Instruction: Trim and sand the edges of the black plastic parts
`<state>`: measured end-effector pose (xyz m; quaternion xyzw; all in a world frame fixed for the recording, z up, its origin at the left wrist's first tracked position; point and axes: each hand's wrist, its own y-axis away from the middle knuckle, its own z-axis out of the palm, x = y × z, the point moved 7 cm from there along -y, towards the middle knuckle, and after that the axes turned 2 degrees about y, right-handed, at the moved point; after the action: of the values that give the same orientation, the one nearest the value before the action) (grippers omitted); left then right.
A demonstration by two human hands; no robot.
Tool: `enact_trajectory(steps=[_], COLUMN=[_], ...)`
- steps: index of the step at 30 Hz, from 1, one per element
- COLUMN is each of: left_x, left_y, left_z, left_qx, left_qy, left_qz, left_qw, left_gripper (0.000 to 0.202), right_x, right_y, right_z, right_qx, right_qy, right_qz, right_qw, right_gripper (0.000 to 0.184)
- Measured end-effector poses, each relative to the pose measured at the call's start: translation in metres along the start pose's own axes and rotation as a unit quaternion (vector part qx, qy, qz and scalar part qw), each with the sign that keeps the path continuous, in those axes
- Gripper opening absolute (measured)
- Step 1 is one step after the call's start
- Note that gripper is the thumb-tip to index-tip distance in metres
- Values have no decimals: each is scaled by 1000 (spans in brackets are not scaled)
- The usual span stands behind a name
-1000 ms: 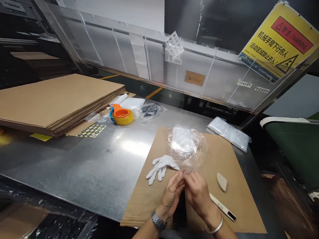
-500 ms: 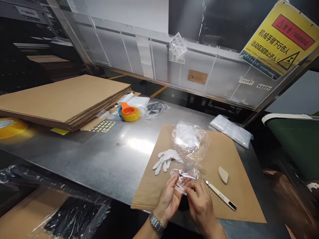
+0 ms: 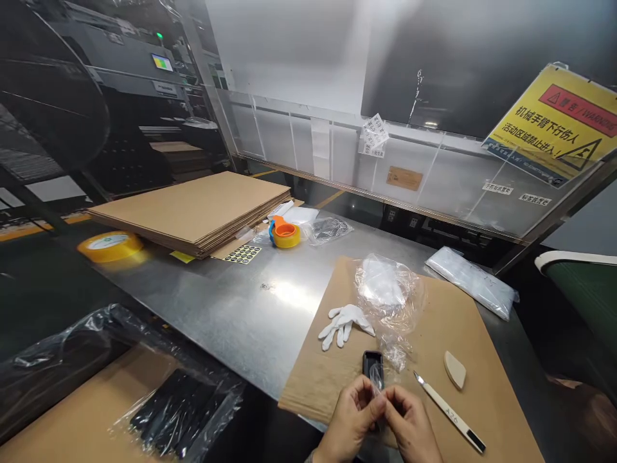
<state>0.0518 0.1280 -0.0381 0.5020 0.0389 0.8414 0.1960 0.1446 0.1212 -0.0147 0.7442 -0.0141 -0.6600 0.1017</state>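
My left hand point(image 3: 351, 418) and my right hand point(image 3: 411, 423) meet at the front edge of the brown cardboard sheet point(image 3: 308, 379). Their fingertips pinch a piece of clear plastic film point(image 3: 376, 382) between them. Just beyond the fingers is a black rectangular part point(image 3: 373, 359) with a recessed face; the film overlaps its near end. Whether the part rests on the sheet or is held up, I cannot tell. Right of my right hand lies a white-handled craft knife point(image 3: 449, 411) marked A26. A white glove point(image 3: 346, 323) and crumpled clear film point(image 3: 396, 352) lie farther back.
A beige wedge-shaped block point(image 3: 454, 370) lies beyond the knife. Behind are a clear bag with white contents point(image 3: 383, 283) and a flat plastic packet point(image 3: 472, 281). Leftward are an orange tape dispenser point(image 3: 285, 233), stacked cardboard point(image 3: 202, 209), a yellow tape roll point(image 3: 110, 247) and bagged black parts point(image 3: 168, 411).
My left palm was turned up under the clear film; now both hands pinch the film close together, nearer to me. The black part has come into sight. The view has swung left and up.
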Motion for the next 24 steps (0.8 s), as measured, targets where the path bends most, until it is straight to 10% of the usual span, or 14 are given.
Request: enact_trajectory(steps=[8, 12, 18, 24], left_x=[6, 12, 13, 31], left_y=[3, 6, -3, 7], left_z=[-24, -28, -38, -62], left_qx=[71, 121, 154, 255], left_qy=[-75, -92, -123, -186], left_qz=[55, 98, 124, 169], left_qw=[993, 984, 973, 934], left_gripper=[38, 34, 26, 20], right_x=[11, -7, -33, -57], right_y=[7, 12, 17, 12], right_z=[-22, -30, 15, 20], right_qx=[107, 202, 120, 132], right_qy=[-10, 153, 408, 401], right_qz=[11, -125, -351, -350], right_qw=[994, 959, 834, 836], right_gripper=[44, 25, 21, 21])
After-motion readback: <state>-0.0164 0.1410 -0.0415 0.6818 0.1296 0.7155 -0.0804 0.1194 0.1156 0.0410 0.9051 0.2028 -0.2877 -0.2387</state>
